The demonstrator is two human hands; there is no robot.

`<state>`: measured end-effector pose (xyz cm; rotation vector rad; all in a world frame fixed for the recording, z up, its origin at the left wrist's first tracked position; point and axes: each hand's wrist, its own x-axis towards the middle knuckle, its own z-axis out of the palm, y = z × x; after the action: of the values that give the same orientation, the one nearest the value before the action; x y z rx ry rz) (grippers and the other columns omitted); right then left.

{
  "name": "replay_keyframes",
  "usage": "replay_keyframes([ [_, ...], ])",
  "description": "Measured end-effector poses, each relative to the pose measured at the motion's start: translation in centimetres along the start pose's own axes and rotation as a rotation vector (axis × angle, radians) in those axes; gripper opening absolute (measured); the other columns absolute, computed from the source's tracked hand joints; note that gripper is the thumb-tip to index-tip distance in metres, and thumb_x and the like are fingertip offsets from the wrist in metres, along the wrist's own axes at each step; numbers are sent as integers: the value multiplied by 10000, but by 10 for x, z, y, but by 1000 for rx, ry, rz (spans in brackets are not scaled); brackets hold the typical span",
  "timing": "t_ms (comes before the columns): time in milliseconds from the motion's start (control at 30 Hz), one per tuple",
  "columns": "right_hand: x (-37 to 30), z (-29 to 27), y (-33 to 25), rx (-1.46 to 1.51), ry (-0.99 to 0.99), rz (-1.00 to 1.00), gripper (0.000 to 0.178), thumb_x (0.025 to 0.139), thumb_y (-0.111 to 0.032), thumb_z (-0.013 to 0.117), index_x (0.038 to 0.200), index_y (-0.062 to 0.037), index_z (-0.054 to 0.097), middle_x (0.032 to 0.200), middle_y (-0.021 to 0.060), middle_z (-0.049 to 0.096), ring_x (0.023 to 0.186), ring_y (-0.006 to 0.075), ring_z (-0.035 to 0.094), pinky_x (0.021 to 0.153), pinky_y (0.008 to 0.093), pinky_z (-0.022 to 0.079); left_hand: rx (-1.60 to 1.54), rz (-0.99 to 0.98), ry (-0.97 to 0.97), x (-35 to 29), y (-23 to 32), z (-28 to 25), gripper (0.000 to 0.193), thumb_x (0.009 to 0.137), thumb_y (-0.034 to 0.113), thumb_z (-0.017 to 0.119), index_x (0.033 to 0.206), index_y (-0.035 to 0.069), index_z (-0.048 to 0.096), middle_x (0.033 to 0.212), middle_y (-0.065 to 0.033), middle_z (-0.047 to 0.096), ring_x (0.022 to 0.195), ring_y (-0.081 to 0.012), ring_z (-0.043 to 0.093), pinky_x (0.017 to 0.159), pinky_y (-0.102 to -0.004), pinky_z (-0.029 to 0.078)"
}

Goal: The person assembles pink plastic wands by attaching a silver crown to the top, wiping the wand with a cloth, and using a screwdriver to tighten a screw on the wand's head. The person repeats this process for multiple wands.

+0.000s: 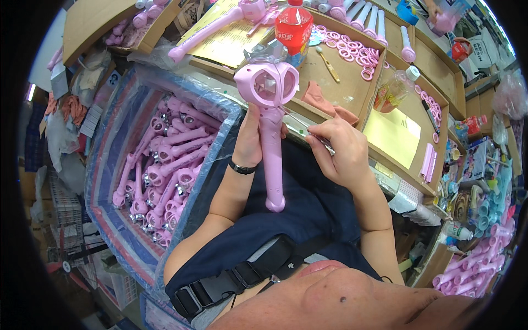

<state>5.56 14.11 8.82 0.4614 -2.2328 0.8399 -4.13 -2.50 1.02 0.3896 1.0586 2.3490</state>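
Note:
My left hand [249,142] is closed round a pink toy wand [270,151], just below its round head. The wand stands upright in view, with clear windows in the head and a silvery crown-like top; its handle end hangs over my dark clothes. To the right of it, my right hand [344,151] pinches a thin metal tool [297,119]. The tool's tip points at the wand's neck and seems to touch it, though contact is hard to tell. Whether it is a pick or tweezers does not show.
A blue striped bag [104,190] full of pink wands stands at my left. Cardboard trays [360,102] ahead hold pink rings [352,50], a toothbrush [329,65], a clear bottle [393,91] and yellow paper [391,135]. Behind the wand stands a red-labelled bottle [294,27].

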Motion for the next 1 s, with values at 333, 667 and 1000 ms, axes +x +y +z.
replay_keyframes([
  [333, -20, -11, -5, 14, -71, 267, 191, 829, -123, 649, 936, -15, 535, 770, 128, 608, 655, 281, 613, 592, 336, 481, 334, -47, 114, -8, 11, 9, 419, 959, 359, 466, 1239, 61, 376, 965, -87, 591, 672, -154, 621, 570, -246, 502],
  [667, -68, 0, 17, 122, -91, 757, 253, 914, -258, 570, 901, -10, 520, 669, 120, 589, 566, 245, 583, 541, 312, 451, 409, 40, 90, -9, 2, 9, 454, 854, 175, 657, 1164, 24, 361, 1016, -109, 555, 797, -124, 601, 660, -239, 517],
  [1000, -88, 3, 30, 740, -102, 1088, 387, 967, -390, 435, 802, -49, 515, 491, -3, 438, 367, 45, 335, 357, 185, 251, 581, 119, 42, -10, -6, 13, 549, 809, 127, 710, 1188, -19, 341, 1110, -135, 522, 1000, -138, 526, 830, -257, 451],
])
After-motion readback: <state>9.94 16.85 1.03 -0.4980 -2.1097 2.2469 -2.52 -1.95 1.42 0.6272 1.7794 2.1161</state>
